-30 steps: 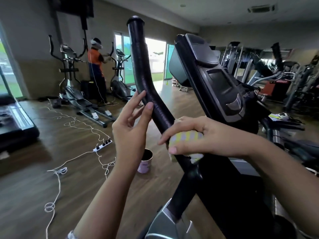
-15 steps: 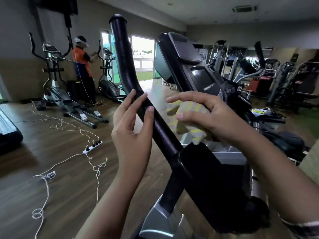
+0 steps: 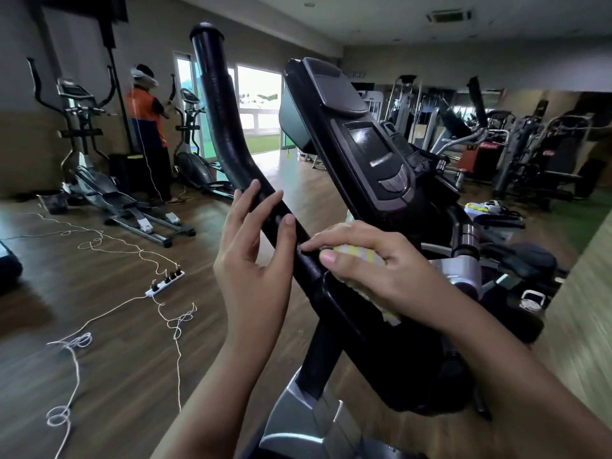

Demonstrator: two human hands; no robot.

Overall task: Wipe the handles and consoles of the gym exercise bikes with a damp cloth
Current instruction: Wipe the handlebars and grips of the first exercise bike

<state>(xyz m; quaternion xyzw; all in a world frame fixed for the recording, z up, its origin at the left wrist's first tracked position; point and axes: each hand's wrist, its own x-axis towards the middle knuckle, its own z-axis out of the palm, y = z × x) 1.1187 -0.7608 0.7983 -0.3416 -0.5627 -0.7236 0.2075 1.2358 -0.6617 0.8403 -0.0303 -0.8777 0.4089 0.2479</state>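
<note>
Handle (image 3: 225, 127) rises up-left, right hand (image 3: 374, 263) pressing cloth (image 3: 359, 253) low

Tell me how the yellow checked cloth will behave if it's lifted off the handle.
The cloth is bunched under the right hand against the handle, so it is probably soft and floppy. A loose end hangs below the palm, so it would likely droop. It looks light.

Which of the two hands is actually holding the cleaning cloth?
The right hand: it grips the yellow-checked cloth against the black handle. The left hand only rests on the handle, fingers straight, holding nothing.
</note>
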